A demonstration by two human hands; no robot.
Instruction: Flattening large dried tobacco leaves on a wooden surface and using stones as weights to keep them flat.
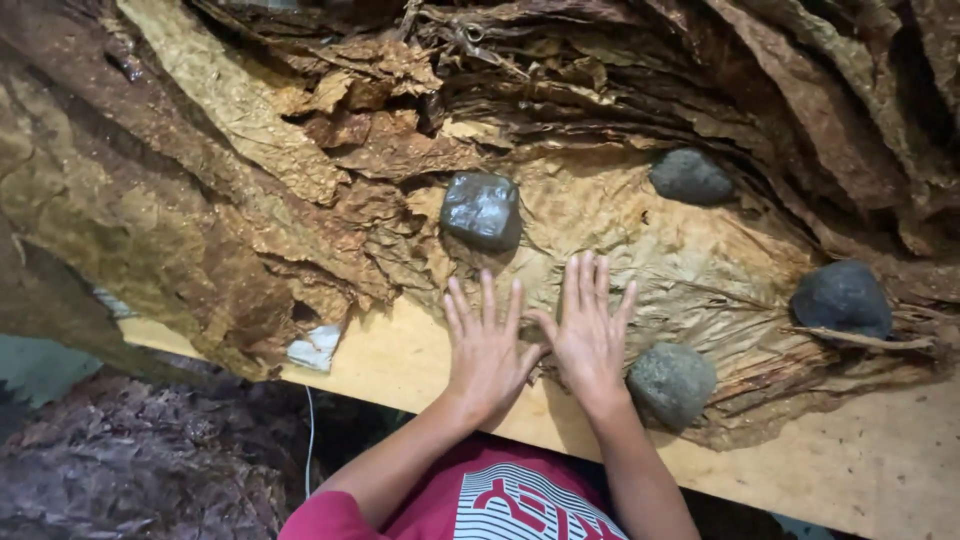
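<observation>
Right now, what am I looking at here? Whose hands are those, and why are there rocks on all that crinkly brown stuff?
This picture comes from a camera worn on a person's head, looking down, so the hands are that person's own. The left hand and the right hand lie flat with fingers spread, thumbs meeting, pressing on a wide, crinkled, yellow-brown dried leaf. Neither hand holds anything. The leaf lies on a pale wooden board. Four rounded grey stones sit on it: one above the left hand, one beside the right hand, one further up and one at the right. More darker brown dried leaves are heaped around. At the bottom you see the person's red shirt.
</observation>
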